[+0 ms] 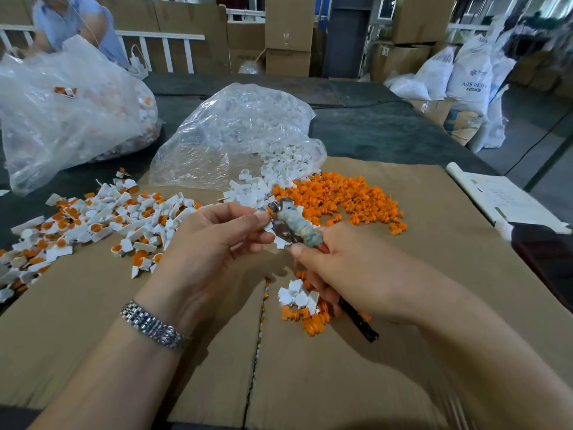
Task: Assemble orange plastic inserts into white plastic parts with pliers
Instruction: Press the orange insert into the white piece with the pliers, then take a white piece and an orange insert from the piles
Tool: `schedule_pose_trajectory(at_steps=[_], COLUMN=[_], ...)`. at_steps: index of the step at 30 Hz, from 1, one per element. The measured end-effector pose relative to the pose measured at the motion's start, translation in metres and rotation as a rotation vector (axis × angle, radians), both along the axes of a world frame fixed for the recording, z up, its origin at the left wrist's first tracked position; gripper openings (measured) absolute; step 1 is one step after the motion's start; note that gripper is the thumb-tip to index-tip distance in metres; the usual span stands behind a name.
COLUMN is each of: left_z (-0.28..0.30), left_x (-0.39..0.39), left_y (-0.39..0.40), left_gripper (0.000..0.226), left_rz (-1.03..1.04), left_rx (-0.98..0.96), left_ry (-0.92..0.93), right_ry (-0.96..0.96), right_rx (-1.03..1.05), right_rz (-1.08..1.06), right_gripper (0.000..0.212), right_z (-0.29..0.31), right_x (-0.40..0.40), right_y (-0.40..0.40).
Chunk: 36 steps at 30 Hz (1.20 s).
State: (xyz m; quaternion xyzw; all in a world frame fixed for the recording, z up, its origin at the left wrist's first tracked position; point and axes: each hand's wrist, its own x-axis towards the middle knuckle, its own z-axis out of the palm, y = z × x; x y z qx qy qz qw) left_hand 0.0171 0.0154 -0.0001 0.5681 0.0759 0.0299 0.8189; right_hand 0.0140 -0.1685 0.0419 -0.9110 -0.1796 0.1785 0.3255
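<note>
The left hand [214,240] pinches a white part [269,225] right at the pliers [290,226] nose; the right hand [347,274] grips their handles, pointing up-left.

back wall: stacked cardboard boxes [288,32]
left rear: white railing [167,48]
right floor: white sacks [468,76], grey concrete
table [387,131]: dark, cardboard-covered

pliers [290,226] jaws cloth-wrapped, pinched part mostly hidden
</note>
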Motion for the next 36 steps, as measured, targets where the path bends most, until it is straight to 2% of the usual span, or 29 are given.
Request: schedule_pose_trajectory(at_steps=[7,11,13,15,17,19,21,24,28,32,36], left_z=[-0.001,0.0,0.0,-0.001,-0.002,-0.004,-0.008,-0.012,-0.016,-0.023,-0.025], left_x=[0.001,0.001,0.0,-0.001,-0.003,-0.004,-0.003,0.004,0.009,0.01,0.01], left_y=[0.0,-0.001,-0.001,0.0,0.001,0.002,0.003,0.005,0.013,0.015,0.006], left_gripper=[0.019,0.013,0.005,0.005,0.007,0.011,0.014,0.013,0.014,0.006,0.01], left_rz=[-0.008,0.026,0.039,0.036,0.03,0.044,0.086,0.231,0.388,0.434,0.297], left_rx=[-0.011,-0.007,-0.002,-0.001,0.029,0.191,0.443,0.825,1.225,1.387,1.389], left_ry=[0.028,0.016,0.006,0.001,0.003,-0.014,-0.022,-0.01,0.01,-0.055,-0.281], right_ry=[0.044,0.331,0.403,0.289,0.044,-0.137,-0.223,-0.265,-0.386,-0.353,-0.313], right_rx=[0.085,0.258,0.297,0.209,0.02,-0.122,-0.217,-0.329,-0.458,-0.431,-0.25], right_rz=[-0.038,-0.005,-0.009,-0.031,-0.114,-0.2,-0.256,-0.336,-0.354,-0.333,-0.272], right_gripper=[0.041,0.04,0.044,0.057,0.061,0.052,0.039,0.046,0.054,0.062,0.045], right_z=[-0.018,-0.01,-0.002,0.006,0.009,0.003,-0.01,-0.034,-0.052,-0.052,-0.038], right_x=[0.006,0.011,0.016,0.021,0.03,0.047,0.063,0.08,0.079,0.078,0.07], right_y=[-0.003,-0.018,-0.029,-0.038,-0.042,-0.043,-0.041,-0.043,-0.044,-0.043,-0.05])
